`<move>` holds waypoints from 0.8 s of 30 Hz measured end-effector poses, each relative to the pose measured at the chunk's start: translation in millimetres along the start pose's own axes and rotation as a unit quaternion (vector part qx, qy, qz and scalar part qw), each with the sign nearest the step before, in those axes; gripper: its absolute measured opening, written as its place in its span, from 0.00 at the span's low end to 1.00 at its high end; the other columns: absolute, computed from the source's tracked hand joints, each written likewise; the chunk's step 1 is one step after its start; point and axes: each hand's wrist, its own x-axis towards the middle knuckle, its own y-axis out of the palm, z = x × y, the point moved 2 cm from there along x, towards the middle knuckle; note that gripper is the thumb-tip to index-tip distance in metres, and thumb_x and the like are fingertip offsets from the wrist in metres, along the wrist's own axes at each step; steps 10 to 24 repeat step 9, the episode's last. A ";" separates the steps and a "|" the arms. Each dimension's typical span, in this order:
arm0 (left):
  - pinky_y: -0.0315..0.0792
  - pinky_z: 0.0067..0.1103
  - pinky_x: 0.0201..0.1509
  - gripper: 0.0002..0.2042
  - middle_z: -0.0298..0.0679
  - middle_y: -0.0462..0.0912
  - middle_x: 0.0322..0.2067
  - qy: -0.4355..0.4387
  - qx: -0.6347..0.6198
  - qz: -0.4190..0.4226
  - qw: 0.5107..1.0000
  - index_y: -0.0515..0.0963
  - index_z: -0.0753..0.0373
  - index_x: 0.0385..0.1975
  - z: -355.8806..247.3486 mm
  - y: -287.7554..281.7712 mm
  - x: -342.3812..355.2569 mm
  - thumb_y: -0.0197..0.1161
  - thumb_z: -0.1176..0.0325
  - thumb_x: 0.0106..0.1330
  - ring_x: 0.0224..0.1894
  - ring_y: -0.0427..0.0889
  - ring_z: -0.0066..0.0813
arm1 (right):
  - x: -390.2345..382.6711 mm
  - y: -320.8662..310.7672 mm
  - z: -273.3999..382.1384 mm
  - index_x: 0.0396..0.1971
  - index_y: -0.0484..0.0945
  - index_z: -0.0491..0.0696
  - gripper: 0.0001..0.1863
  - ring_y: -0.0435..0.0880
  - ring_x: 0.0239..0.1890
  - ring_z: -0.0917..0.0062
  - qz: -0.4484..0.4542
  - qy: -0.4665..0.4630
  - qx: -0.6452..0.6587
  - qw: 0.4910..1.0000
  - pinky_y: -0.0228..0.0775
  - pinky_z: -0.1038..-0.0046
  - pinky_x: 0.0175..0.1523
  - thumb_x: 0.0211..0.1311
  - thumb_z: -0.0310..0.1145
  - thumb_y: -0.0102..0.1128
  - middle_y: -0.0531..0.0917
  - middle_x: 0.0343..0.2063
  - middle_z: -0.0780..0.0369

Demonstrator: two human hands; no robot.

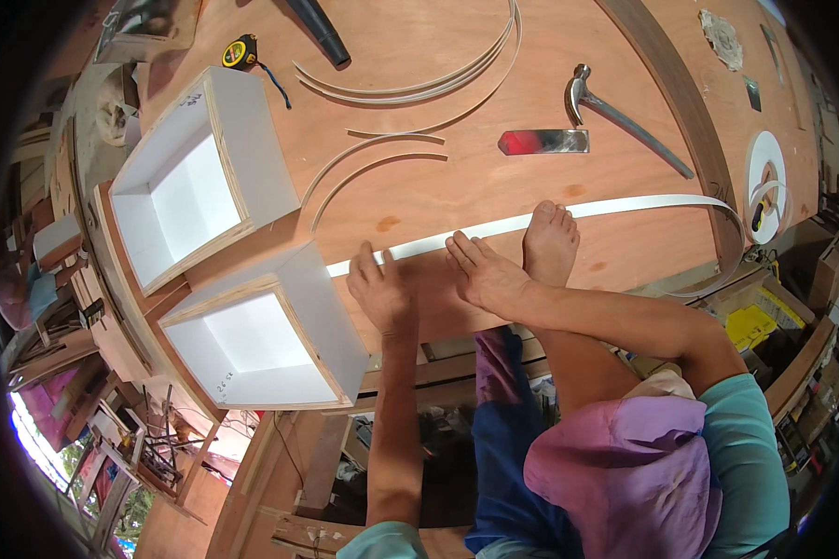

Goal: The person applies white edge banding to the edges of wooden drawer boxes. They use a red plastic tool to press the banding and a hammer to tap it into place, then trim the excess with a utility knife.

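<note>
A long white edging strip [615, 207] runs across the plywood tabletop from the nearer white box [334, 307] to the right, where it curls over the edge. My left hand [382, 291] touches the strip near its left end, fingers stretched and slightly apart. Beside it, my right hand [487, 276] lies with straight fingers at the strip's lower edge. My bare foot [550, 242] is up on the table, right of that hand and by the strip. Behind the nearer box stands a second open white box [261, 140] with bare plywood rims.
Thin curved strips [410, 93] lie at the back. A claw hammer [625, 121], a red-and-silver blade [545, 142] and a yellow-black tape measure [240, 52] rest on the plywood [531, 56]. A white roll [765, 158] sits at the right, past a dark curved wooden piece [685, 84].
</note>
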 end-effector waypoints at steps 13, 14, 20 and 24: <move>0.76 0.31 0.45 0.17 0.42 0.75 0.50 -0.090 -0.273 0.166 0.943 0.76 0.54 0.54 -18.4 40.7 2.2 0.63 0.70 0.66 0.46 0.77 0.41 | 0.7 40.6 -2.7 0.58 0.68 0.34 0.29 0.61 0.68 0.50 -0.021 0.085 0.192 0.978 0.63 0.52 0.66 0.55 0.30 0.56 0.63 0.67 0.48; 0.76 0.31 0.45 0.17 0.42 0.75 0.50 -0.090 -0.273 0.166 0.943 0.76 0.54 0.54 -18.4 40.7 2.2 0.63 0.70 0.66 0.46 0.77 0.41 | 0.7 40.6 -2.7 0.58 0.68 0.34 0.29 0.61 0.68 0.50 -0.021 0.085 0.192 0.978 0.63 0.52 0.66 0.55 0.30 0.56 0.63 0.67 0.48; 0.76 0.31 0.45 0.17 0.42 0.75 0.50 -0.090 -0.273 0.166 0.943 0.76 0.54 0.54 -18.4 40.7 2.2 0.63 0.70 0.66 0.46 0.77 0.41 | 0.7 40.6 -2.7 0.58 0.68 0.34 0.29 0.61 0.68 0.50 -0.021 0.085 0.192 0.978 0.63 0.52 0.66 0.55 0.30 0.56 0.63 0.67 0.48; 0.76 0.31 0.45 0.17 0.42 0.75 0.50 -0.090 -0.273 0.166 0.943 0.76 0.54 0.54 -18.4 40.7 2.2 0.63 0.70 0.66 0.46 0.77 0.41 | 0.7 40.6 -2.7 0.58 0.68 0.34 0.29 0.61 0.68 0.50 -0.021 0.085 0.192 0.978 0.63 0.52 0.66 0.55 0.30 0.56 0.63 0.67 0.48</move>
